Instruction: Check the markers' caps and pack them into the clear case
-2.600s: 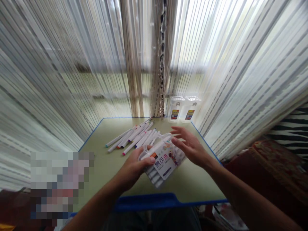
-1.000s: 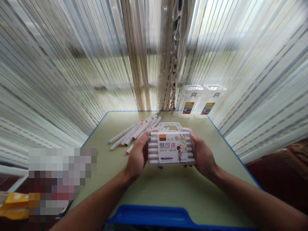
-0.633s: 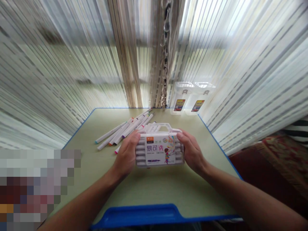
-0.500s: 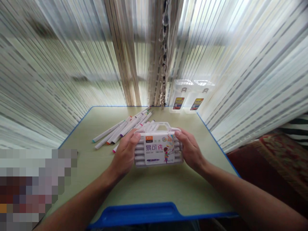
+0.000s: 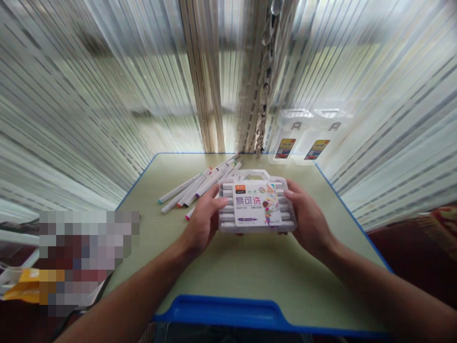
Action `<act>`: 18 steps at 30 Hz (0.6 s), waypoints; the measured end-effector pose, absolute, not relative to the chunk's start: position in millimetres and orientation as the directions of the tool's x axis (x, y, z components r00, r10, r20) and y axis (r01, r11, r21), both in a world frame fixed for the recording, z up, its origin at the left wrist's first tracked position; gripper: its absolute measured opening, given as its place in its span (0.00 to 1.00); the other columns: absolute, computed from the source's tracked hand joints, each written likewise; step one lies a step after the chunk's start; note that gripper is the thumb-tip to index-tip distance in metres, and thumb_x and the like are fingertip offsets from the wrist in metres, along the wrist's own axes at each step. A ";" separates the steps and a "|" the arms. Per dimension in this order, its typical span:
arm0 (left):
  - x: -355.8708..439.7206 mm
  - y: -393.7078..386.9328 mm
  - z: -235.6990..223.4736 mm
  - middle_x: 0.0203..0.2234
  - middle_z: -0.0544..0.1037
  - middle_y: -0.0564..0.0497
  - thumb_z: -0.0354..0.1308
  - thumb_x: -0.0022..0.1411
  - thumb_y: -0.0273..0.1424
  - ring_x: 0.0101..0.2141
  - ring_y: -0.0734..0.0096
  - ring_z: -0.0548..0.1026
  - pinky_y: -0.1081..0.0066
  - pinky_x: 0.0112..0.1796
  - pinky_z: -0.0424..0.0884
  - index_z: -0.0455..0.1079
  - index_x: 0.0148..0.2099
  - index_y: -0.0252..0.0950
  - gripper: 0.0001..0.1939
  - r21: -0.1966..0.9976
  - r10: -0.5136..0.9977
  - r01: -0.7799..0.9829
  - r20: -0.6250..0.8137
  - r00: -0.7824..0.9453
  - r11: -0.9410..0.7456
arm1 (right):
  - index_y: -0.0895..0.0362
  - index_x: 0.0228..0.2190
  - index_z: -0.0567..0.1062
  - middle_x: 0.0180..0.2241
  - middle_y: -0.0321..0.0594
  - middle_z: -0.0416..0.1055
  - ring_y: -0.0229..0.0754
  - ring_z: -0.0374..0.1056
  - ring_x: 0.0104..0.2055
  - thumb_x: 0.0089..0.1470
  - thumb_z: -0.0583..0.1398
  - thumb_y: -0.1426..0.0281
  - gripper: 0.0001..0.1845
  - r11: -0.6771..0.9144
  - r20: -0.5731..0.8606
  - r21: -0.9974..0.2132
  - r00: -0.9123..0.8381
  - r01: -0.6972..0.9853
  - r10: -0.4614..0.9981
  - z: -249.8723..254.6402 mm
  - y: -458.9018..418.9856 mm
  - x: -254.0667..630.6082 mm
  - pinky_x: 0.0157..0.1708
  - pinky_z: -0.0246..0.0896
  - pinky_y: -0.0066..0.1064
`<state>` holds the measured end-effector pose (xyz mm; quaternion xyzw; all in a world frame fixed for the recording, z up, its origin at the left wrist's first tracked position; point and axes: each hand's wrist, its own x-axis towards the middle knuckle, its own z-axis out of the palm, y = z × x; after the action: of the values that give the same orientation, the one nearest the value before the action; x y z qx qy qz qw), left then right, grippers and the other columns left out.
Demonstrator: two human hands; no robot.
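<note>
Between my two hands is a clear plastic marker case [image 5: 257, 206] with a carry handle on top and a printed label on its front. White markers lie in rows inside it. My left hand [image 5: 204, 214] is closed on the case's left end, thumb on the front. My right hand [image 5: 307, 214] grips the right end, its thumb near the upper corner and the other fingers mostly hidden behind. The case is held above the table, label towards me. Just behind it and to the left, several loose white markers [image 5: 206, 183] with coloured ends lie in a pile.
Two clear plastic cases [image 5: 284, 136] with yellow labels stand side by side at the table's back right. The pale green table [image 5: 228, 276] has a blue rim and a blue front tray. String curtains [image 5: 150, 85] hang behind it. At left, a yellow item [image 5: 23, 286] sits beside a blurred-out area.
The camera view has shifted, so the table sits further right in the picture. The marker case has tipped back so that its front faces me more fully, with both hands still on it.
</note>
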<state>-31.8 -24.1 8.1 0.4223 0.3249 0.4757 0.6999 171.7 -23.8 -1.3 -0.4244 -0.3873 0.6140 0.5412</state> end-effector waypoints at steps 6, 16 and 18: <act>-39.7 -23.7 15.6 0.54 0.77 0.41 0.61 0.56 0.25 0.48 0.52 0.79 0.62 0.39 0.81 0.58 0.64 0.40 0.35 0.885 0.893 -0.405 -0.025 0.449 0.229 | 0.48 0.65 0.56 0.47 0.42 0.75 0.37 0.65 0.24 0.41 0.60 0.69 0.49 -0.040 0.000 -0.925 -0.105 -0.377 0.994 6.8 -25.7 178.7 0.16 0.61 0.26; -48.0 -19.0 17.5 0.58 0.74 0.40 0.61 0.48 0.22 0.52 0.45 0.77 0.57 0.41 0.81 0.57 0.66 0.42 0.43 0.862 0.865 -0.453 0.034 0.500 0.228 | 0.47 0.70 0.43 0.54 0.44 0.72 0.41 0.69 0.33 0.39 0.60 0.71 0.59 -0.004 0.130 -0.919 -0.312 -0.395 0.941 3.4 -23.0 189.3 0.25 0.65 0.28; -47.5 -18.7 16.1 0.58 0.74 0.40 0.61 0.48 0.23 0.52 0.45 0.77 0.58 0.41 0.81 0.57 0.66 0.42 0.43 0.861 0.863 -0.458 0.046 0.503 0.221 | 0.47 0.70 0.44 0.53 0.44 0.72 0.40 0.69 0.32 0.40 0.61 0.71 0.58 0.007 0.147 -0.916 -0.319 -0.401 0.936 0.4 -21.5 190.4 0.25 0.65 0.28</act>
<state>-47.5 -18.7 16.1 0.4402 0.2300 0.4424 0.7467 190.4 -21.5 0.4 -0.2741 -0.4882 0.6491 0.5150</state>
